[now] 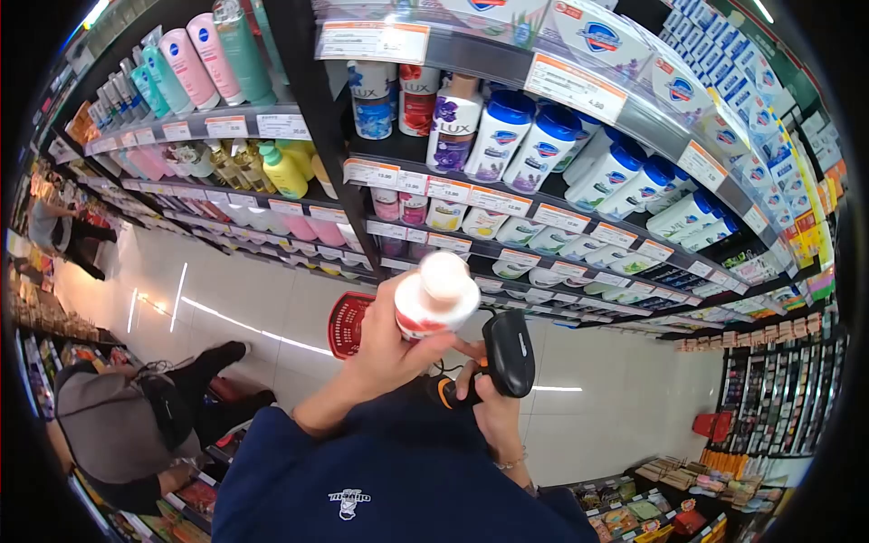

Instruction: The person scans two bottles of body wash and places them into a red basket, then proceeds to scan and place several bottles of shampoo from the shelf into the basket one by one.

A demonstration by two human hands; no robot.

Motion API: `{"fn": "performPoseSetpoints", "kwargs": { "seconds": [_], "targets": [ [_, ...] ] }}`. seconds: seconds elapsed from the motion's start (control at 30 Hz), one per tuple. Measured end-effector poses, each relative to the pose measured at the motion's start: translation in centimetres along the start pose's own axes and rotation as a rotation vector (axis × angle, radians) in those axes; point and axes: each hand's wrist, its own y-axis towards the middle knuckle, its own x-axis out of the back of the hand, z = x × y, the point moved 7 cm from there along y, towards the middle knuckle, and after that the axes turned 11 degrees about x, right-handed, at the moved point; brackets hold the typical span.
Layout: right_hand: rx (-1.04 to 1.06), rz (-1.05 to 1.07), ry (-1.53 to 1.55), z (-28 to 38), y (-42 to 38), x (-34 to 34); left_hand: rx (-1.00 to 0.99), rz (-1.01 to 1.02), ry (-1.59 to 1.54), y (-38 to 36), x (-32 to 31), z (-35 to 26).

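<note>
My left hand (373,355) is wrapped round a white bottle (436,303) with a pale round cap and red patterning on its lower part, held upright in front of my chest. The bottle is slightly blurred and its label cannot be read. My right hand (493,412) grips the handle of a black handheld barcode scanner (510,353) with orange trim. The scanner's head stands just right of the bottle, level with its lower part. Behind my left hand a red shopping basket (348,324) sits on the floor.
Shelves ahead hold Lux bottles (453,127), white bottles with blue caps (541,149) and boxed soaps (597,38). Pink bottles (195,68) stand on the left shelf. A person in grey (118,425) is close at my left; another person (59,222) is farther off. Displays (634,516) stand behind me.
</note>
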Motion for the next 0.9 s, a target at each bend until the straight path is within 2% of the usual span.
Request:
{"fn": "performPoseSetpoints", "kwargs": {
  "seconds": [0.1,0.13,0.17,0.23,0.33,0.47,0.57,0.63,0.7,0.8,0.83,0.9],
  "targets": [
    [-0.104,-0.028,-0.05,-1.0,-0.2,0.9,-0.189,-0.02,0.19,0.6,0.4,-2.9],
    [-0.128,-0.038,-0.05,-1.1,-0.2,0.8,0.025,-0.02,-0.002,0.5,0.4,-0.7],
    [-0.138,-0.039,-0.063,-1.2,-0.3,0.8,0.082,-0.046,-0.004,0.8,0.5,0.2],
    [-0.149,-0.046,-0.09,-1.5,-0.4,0.7,0.232,-0.052,-0.406,0.8,-0.1,0.7],
    [-0.185,-0.022,-0.076,-1.6,-0.5,0.5,0.358,-0.054,-0.789,-0.6,0.0,0.7],
    [-0.2,-0.035,-0.064,-2.3,-0.8,0.3,0.288,0.127,-0.93,-0.5,-0.8,0.8],
    [-0.236,-0.01,-0.137,-2.2,-1.6,-0.3,0.514,0.056,-1.392,-0.8,-0.9,2.5],
    [-0.261,0.071,-0.181,-2.1,-1.2,-1.0,0.677,0.324,-1.89,-0.9,-1.6,3.0],
    [-0.305,0.049,-0.18,-2.4,-1.2,-1.0,0.599,0.473,-1.919,-0.8,-1.4,3.7],
    [-0.28,-0.025,-0.189,-2.5,-1.2,-0.6,0.709,0.066,-1.787,-1.6,-0.5,6.3],
    [-0.282,-0.032,-0.197,-2.6,-1.3,-0.5,0.71,0.122,-1.832,-1.9,-0.3,7.1],
    [-0.294,-0.042,-0.217,-2.8,-1.4,-0.1,0.842,0.106,-1.881,-3.5,0.2,7.9]
  ]
}}
